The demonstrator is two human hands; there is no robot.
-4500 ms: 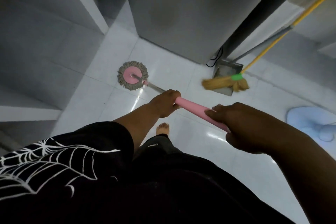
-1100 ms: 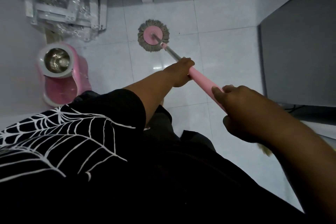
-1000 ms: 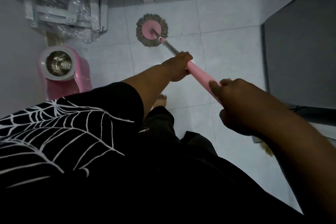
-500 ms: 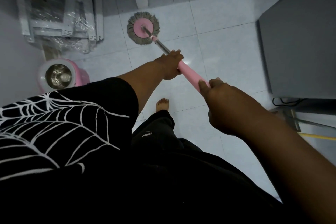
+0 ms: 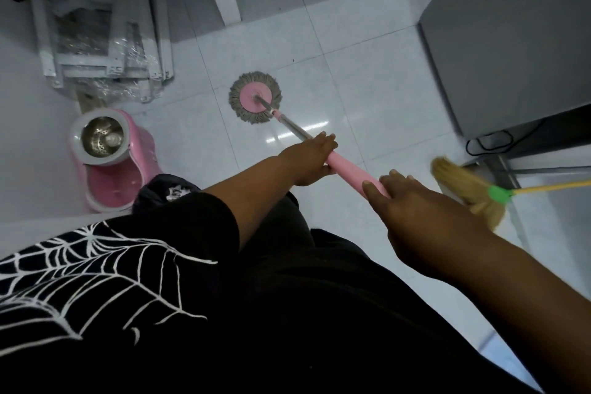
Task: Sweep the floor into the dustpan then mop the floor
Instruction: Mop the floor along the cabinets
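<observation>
A round mop head (image 5: 255, 97), pink disc ringed with grey strands, lies flat on the white tiled floor (image 5: 377, 80) ahead of me. Its metal shaft runs back to a pink handle (image 5: 350, 173). My left hand (image 5: 311, 158) grips the front of the pink handle. My right hand (image 5: 419, 211) grips the handle further back, nearer my body. A straw broom (image 5: 463, 189) with a green collar and yellow stick lies at the right, over a grey dustpan (image 5: 499, 169) that is partly hidden.
A pink mop bucket (image 5: 112, 153) with a steel spinner basket stands at the left. Plastic-wrapped white frames (image 5: 102, 29) lean behind it. A grey cabinet (image 5: 511, 35) with a black cable at its foot closes off the right. White posts stand at the back.
The mop head has slid back toward me and a little right across the tiles. The view has swung right, so the broom and dustpan show more fully. Both hands keep their grip.
</observation>
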